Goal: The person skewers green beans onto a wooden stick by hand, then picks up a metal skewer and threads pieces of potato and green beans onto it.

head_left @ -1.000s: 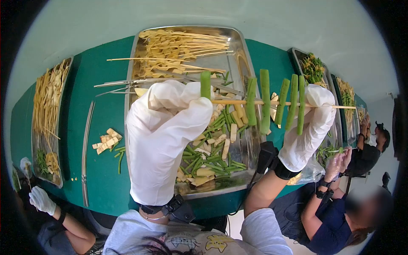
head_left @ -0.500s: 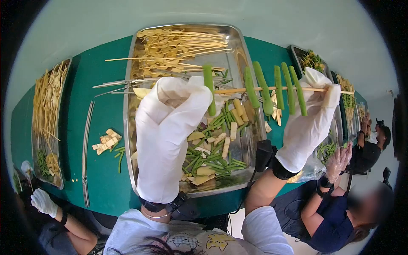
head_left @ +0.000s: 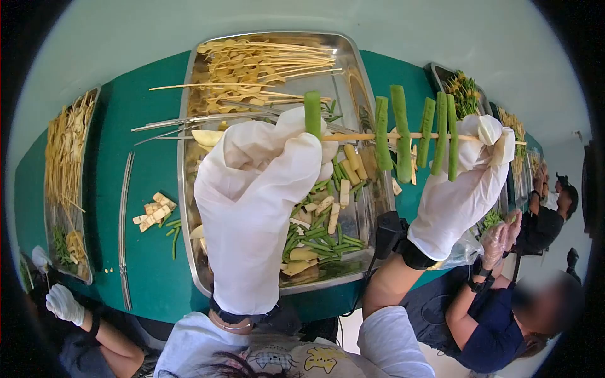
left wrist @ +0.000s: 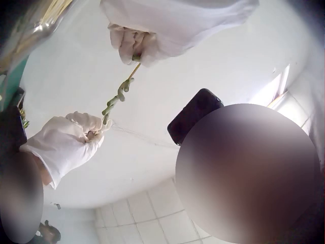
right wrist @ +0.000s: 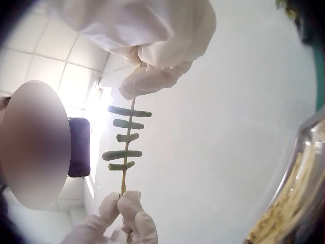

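A thin wooden skewer [head_left: 356,137] pierces cut green beans [head_left: 401,132] crosswise.

Wood, plastic, steel, cloth
Pale matt wooden skewer [head_left: 353,136]; smooth waxy beans [head_left: 401,132]; thin crinkled white plastic gloves on left hand [head_left: 252,208] and right hand [head_left: 460,189]; glossy steel tray [head_left: 187,189] mid-frame; matt green tablecloth [head_left: 148,170].

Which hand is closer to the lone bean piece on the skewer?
Left. The left hand pinches the skewer right at the lone bean piece; the right hand holds the far end, beyond the other bean pieces.
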Demonstrator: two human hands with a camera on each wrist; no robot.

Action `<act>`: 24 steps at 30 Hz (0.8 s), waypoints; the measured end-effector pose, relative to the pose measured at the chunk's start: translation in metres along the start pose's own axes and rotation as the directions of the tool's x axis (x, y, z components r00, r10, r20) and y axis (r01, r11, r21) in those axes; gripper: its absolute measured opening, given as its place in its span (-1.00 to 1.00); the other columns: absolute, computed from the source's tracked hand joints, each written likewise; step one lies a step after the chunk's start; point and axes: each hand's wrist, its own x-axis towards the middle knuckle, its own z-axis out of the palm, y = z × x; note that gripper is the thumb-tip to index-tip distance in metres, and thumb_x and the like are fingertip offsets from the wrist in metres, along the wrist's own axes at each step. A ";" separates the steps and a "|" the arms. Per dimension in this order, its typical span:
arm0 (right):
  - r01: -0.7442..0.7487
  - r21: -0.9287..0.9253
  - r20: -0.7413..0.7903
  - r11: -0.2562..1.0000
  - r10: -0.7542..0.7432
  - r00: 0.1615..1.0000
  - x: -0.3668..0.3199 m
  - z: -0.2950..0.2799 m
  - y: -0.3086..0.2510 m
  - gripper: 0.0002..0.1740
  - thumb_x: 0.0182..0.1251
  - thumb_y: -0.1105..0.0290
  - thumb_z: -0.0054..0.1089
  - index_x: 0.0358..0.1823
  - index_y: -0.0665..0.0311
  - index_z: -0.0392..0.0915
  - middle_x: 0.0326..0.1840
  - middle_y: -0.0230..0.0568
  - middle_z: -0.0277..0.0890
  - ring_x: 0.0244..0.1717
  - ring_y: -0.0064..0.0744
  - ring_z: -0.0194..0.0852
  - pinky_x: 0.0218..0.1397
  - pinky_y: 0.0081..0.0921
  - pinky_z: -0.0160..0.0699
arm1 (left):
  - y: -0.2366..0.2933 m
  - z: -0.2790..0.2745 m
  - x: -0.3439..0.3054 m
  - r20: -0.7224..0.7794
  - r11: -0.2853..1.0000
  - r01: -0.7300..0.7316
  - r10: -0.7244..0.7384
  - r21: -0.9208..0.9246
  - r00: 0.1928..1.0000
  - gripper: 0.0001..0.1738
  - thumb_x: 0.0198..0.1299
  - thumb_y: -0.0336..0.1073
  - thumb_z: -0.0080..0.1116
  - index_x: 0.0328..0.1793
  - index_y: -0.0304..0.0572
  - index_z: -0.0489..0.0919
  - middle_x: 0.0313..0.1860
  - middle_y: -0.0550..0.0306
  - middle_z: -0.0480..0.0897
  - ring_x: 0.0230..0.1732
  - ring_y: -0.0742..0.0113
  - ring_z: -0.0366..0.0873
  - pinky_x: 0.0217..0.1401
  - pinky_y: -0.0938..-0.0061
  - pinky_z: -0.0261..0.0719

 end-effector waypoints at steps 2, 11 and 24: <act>0.017 -0.034 0.000 0.999 -0.017 1.000 -0.001 0.001 -0.001 -0.59 0.34 0.43 -0.01 0.22 0.24 0.27 0.13 -0.22 0.34 0.11 -0.37 0.33 0.16 -0.40 0.39 | 0.001 -0.001 -0.001 -0.007 0.997 0.040 -0.039 0.074 0.999 -0.83 0.23 -0.37 -0.02 -0.15 -0.31 0.50 -0.29 0.05 0.57 -0.41 0.33 0.46 -0.35 0.56 0.37; 0.209 0.151 0.009 0.966 -0.213 0.977 0.004 0.000 0.007 -0.71 0.40 0.25 -0.03 -0.03 0.31 0.42 -0.10 -0.20 0.44 -0.11 -0.43 0.42 -0.02 -0.41 0.42 | 0.020 0.016 -0.010 -0.163 0.936 0.218 -0.178 0.276 0.970 -0.79 0.15 -0.40 -0.12 -0.10 -0.30 0.42 -0.33 0.08 0.48 -0.45 0.38 0.45 -0.40 0.60 0.37; -0.056 0.253 0.193 0.966 0.006 0.981 0.000 -0.024 0.004 -0.50 0.41 -0.09 -0.33 -0.56 0.09 0.23 -0.57 -0.28 0.30 -0.65 -0.38 0.24 -0.54 -0.45 0.26 | 0.012 0.008 -0.017 -0.026 0.987 0.085 -0.082 0.138 0.996 -0.65 0.28 -0.19 -0.13 0.07 -0.26 0.41 -0.22 0.14 0.42 -0.24 0.38 0.41 -0.10 0.46 0.40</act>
